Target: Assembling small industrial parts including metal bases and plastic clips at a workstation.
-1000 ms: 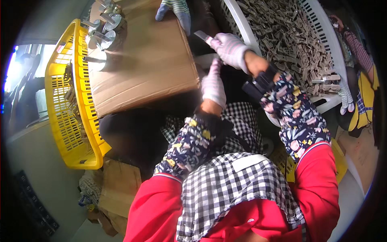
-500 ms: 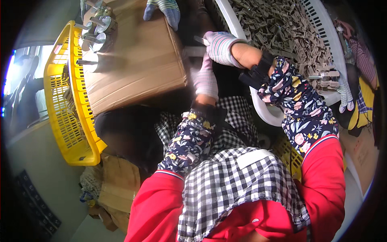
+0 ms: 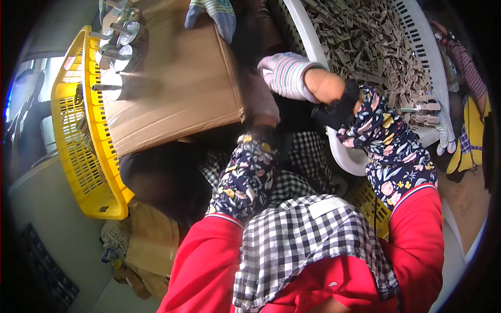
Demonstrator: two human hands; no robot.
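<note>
My right hand (image 3: 289,75), in a striped knit glove, is beside the rim of a white plastic basket (image 3: 308,34) full of small grey clip-like pieces (image 3: 368,47). Its fingers are curled together, and anything in them is hidden. My left hand (image 3: 263,101), in a pale glove, is lower and nearer to me, beside the right edge of a cardboard box (image 3: 177,99). Shadow and blur hide its fingers, so I cannot tell whether it holds anything.
Several round metal parts with stems (image 3: 122,57) stand on the box's left side. Beyond is a yellow slatted basket (image 3: 99,156). Another person's gloved hand (image 3: 216,15) rests at the box's far edge; another gloved hand (image 3: 445,125) is right of the white basket, near grey clips (image 3: 421,107).
My left hand has drawn apart from my right hand and dropped into shadow beside the box. The small piece earlier visible at my right fingertips no longer shows.
</note>
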